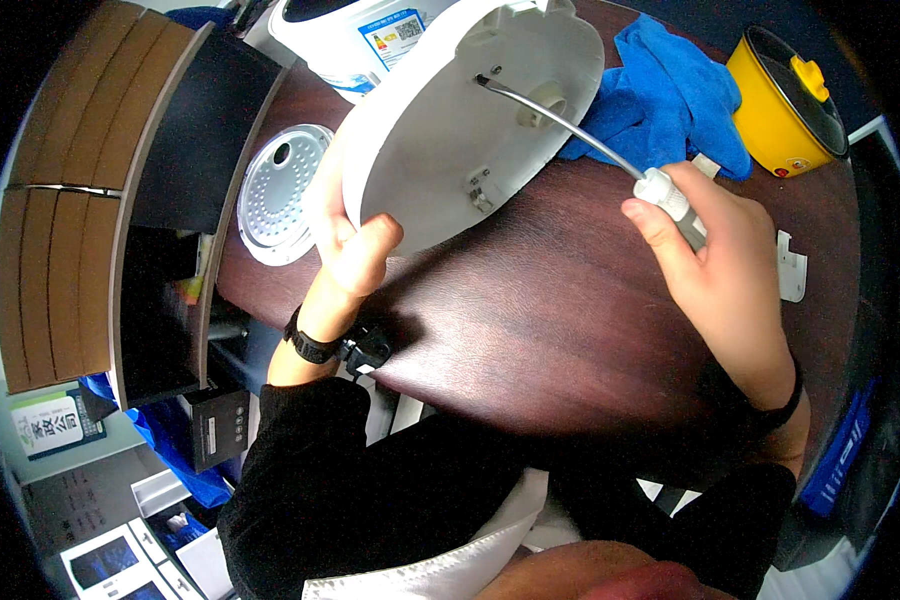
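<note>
My left hand (355, 255) grips the edge of a white rounded plastic cover (420, 150), thumb on the near rim, the other fingers mostly hidden behind it. The cover is tilted up with its hollow inner side towards me. In my right hand (725, 265) is a screwdriver (580, 133) with a pale handle and long metal shaft. Its tip meets a small dark hole or screw spot on the cover's inside. A small metal fitting (480, 190) sits lower on that inner face. Behind the cover stands a white appliance body (345, 55) bearing a label.
Left of the cover lies a perforated translucent disc (265, 215) on the dark wooden table (530, 290). A blue cloth (660, 100) and a yellow pot (775, 110) stand at the far right. A small white plastic piece (792, 270) lies beyond my right wrist. Cartons (60, 280) fill the left side.
</note>
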Demonstrator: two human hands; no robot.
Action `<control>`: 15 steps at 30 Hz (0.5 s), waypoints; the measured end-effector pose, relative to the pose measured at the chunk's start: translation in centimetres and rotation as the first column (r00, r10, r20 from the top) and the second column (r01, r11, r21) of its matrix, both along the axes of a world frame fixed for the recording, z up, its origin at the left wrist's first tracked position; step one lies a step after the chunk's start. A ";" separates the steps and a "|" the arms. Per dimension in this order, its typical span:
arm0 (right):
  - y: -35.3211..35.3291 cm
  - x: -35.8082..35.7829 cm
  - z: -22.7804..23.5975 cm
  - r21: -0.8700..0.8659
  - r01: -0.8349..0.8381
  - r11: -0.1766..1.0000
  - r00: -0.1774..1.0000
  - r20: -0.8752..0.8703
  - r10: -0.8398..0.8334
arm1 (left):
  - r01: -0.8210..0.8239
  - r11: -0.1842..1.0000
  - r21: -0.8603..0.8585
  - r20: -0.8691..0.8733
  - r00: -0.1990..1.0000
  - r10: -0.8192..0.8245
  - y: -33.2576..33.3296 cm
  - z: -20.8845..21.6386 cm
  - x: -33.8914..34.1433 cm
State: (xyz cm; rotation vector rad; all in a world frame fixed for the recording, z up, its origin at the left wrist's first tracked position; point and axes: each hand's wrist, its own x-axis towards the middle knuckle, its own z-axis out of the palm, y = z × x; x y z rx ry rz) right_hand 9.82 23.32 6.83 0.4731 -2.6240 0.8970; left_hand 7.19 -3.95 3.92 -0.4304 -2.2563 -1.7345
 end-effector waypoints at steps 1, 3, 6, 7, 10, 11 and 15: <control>-0.2 -0.1 -0.4 -0.094 -0.032 0.995 0.995 0.090 0.040 | -0.013 1.000 -0.001 0.005 1.000 0.013 0.0 0.1 0.0; -0.5 -0.2 -1.0 -0.285 -0.065 0.956 0.957 0.254 0.141 | -0.041 0.999 -0.007 0.002 0.999 0.041 -0.1 0.2 0.2; -0.4 -0.9 -1.8 -0.448 -0.141 0.883 0.880 0.353 0.319 | -0.085 0.996 -0.007 0.014 0.996 0.085 -0.3 0.0 0.3; -0.4 -0.8 -1.6 -0.517 -0.127 0.846 0.821 0.424 0.382 | -0.090 0.996 0.003 0.018 0.996 0.090 -0.3 -0.2 0.2; -0.5 -0.6 -0.4 -0.652 -0.034 0.757 0.639 0.569 0.518 | -0.061 0.994 0.089 0.034 0.998 0.058 -0.4 -0.5 0.1; -0.5 -0.5 -0.1 -0.656 0.009 0.755 0.602 0.607 0.520 | -0.050 0.991 0.127 0.050 0.998 0.044 -0.2 -0.4 0.2; -0.5 -0.3 -0.4 -0.645 0.020 0.764 0.623 0.605 0.495 | -0.007 0.959 0.284 0.110 0.994 -0.026 1.0 -0.5 0.3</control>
